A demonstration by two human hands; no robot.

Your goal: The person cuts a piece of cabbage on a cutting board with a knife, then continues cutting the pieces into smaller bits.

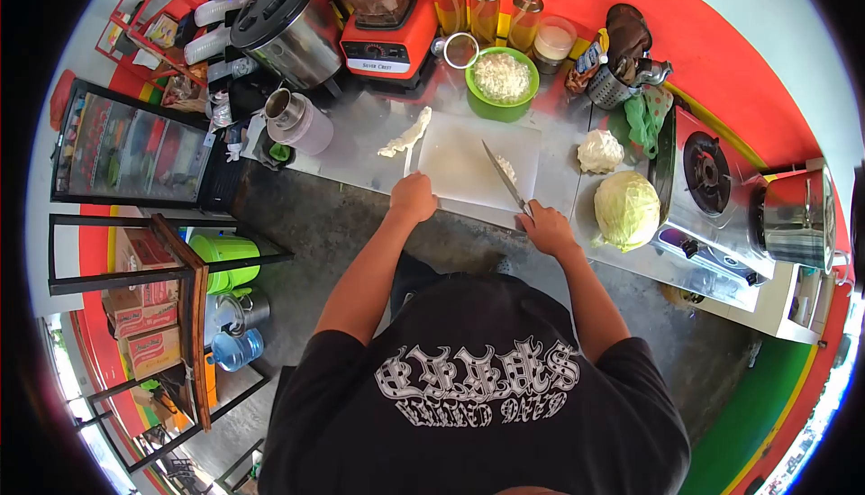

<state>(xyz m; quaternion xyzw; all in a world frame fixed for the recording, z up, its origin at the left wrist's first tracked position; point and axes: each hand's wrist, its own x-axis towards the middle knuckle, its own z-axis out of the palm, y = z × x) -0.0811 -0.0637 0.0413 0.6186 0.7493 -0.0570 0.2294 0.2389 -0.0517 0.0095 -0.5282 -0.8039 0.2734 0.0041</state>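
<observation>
My right hand [546,227] grips the handle of a kitchen knife [505,175], its blade pointing up and left over a white cutting board [459,157]. Beside the blade lies a small heap of chopped white pieces [507,169]. At the board's left edge my left hand [414,198] is closed, and a narrow white strip rises from its fingers. Just beyond that strip is an irregular white piece [410,137], whose kind I cannot make out. Behind the board, a green bowl [500,109] holds a mound of chopped white pieces.
Right of the board are a cabbage [627,210], a white lump [600,151] and a gas stove [707,180] with a metal pot [800,216]. Along the back stand a red blender [386,49], pump bottles [484,4] and a utensil holder [613,85]. A metal-necked container [302,124] is at left.
</observation>
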